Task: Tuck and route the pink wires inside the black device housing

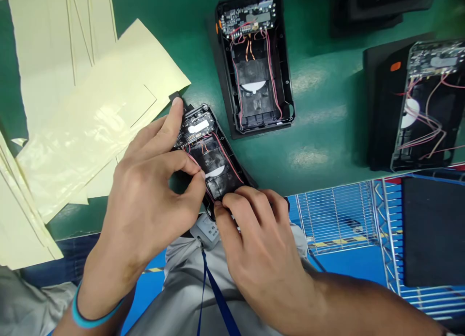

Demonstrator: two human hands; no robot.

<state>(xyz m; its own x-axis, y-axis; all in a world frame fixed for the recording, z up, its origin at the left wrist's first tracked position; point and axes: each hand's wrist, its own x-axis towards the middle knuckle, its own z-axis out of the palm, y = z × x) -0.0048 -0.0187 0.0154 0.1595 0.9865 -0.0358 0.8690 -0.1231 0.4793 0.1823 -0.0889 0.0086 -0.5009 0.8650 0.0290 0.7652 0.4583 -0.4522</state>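
A black plastic device housing (221,181) lies open and tilted at the green table's front edge. Inside its far end is a circuit board (198,126), with red wires (228,159) running down both sides and a white half-round piece (215,171) in the middle. My left hand (152,181) reaches over its left side, thumb and index finger pinched on the wires at the left inner wall. My right hand (257,224) is at the near end, with thumb and index fingertips pressed together at the lower wires; what lies between them is hidden.
Another open housing (254,98) lies on the green table (316,127) just beyond. A third housing (385,108) with loose wires sits at the right. Yellowish sheets (98,118) cover the left side. A wire-shelf cart (337,215) stands below the right edge.
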